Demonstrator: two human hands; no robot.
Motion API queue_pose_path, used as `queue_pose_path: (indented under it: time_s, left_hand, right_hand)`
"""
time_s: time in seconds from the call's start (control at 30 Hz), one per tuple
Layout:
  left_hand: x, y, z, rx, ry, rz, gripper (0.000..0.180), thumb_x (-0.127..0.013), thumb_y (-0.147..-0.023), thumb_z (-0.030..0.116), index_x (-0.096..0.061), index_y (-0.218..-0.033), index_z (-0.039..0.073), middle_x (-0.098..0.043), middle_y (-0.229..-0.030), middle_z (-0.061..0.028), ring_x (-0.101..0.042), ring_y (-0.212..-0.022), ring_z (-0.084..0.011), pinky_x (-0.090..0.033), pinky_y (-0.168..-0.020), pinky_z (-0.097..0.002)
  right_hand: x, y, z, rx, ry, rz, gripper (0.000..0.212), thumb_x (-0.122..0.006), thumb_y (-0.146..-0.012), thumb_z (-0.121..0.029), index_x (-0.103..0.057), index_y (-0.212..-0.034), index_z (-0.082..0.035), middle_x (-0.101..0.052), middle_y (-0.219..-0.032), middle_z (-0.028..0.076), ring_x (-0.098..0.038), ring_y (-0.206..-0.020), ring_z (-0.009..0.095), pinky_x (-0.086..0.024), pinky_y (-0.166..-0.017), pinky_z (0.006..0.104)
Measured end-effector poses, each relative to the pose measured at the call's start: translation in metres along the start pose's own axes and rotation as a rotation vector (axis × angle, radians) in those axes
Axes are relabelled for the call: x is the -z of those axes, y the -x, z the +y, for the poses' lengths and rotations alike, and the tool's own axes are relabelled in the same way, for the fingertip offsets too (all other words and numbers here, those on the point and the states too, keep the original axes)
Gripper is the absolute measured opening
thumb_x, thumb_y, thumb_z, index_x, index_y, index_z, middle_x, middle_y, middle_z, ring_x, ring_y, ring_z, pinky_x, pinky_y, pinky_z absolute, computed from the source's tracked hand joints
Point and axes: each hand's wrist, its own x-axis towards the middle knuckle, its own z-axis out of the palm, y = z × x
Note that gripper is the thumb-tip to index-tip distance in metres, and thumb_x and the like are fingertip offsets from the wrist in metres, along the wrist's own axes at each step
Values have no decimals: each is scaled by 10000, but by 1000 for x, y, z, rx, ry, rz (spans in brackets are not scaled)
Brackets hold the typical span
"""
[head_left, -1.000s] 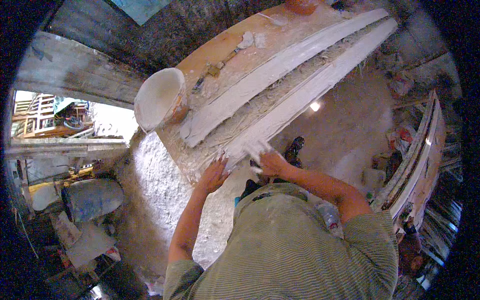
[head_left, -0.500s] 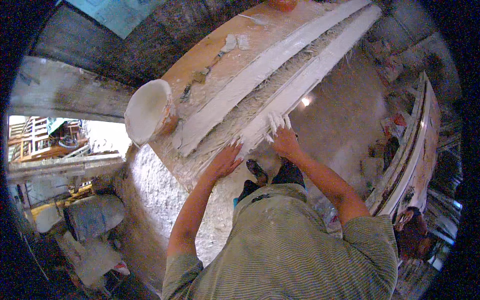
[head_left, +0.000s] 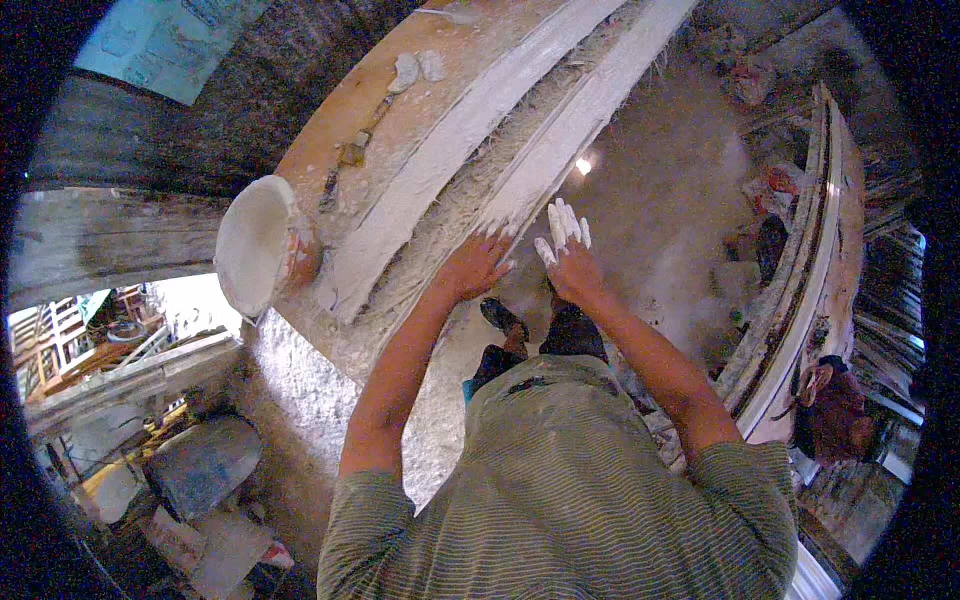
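Diagonally, the nearer white strip (head_left: 570, 130) runs lower-left to upper-right.

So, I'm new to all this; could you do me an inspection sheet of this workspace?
Surface: tan curved board, smeared with white.
Job's things: left white strip and right white strip run lengthwise along the board, with a rough, fibrous band between them; a white-lined round container sits at the near left corner.
Clutter: pale flat flakes and a brownish lump on the board.
Hands: left hand on the near end of the right strip; right hand beside that strip's edge, fingers spread, holding nothing visible. Both have white-coated fingers.
Cables: nothing seen.
Surroundings: dusty floor; long curved piece at right; bright opening at left.
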Motion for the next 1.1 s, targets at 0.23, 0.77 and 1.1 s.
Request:
queue_pose_path:
  time_s: [0.23,0.77,1.1]
  left_hand:
    - [-13,179,23,177,-8,-199,626,-528,-1025,418,-449,-1513,35,-268,-1669,-212,-283,-1512,-452,-215,-1260,-537]
    - [1,254,51,243,-215,94,411,-473,-1058,455,-620,-1410,303,-432,-1606,-75,-429,-1446,-365,-227,-1255,-546]
    - [2,158,44,188,-254,180,459,-435,-1059,508,-614,-1430,305,-454,-1593,-78,-418,-1463,-347,-177,-1273,-544]
  right_hand:
    - [-10,6,-12,34,-34,-104,680,-448,-1082,-381,-215,-1624,-44,-214,-1688,203,-203,-1562,366,-124,-1272,537]
    - [-19,-20,0,424,192,-61,523,-404,-1075,-258,-349,-1557,-62,-255,-1658,239,-191,-1547,437,-169,-1240,610]
    - [-17,-9,-3,335,143,-48,555,-387,-1098,-323,-318,-1601,-98,-214,-1679,216,-185,-1560,393,-139,-1259,572]
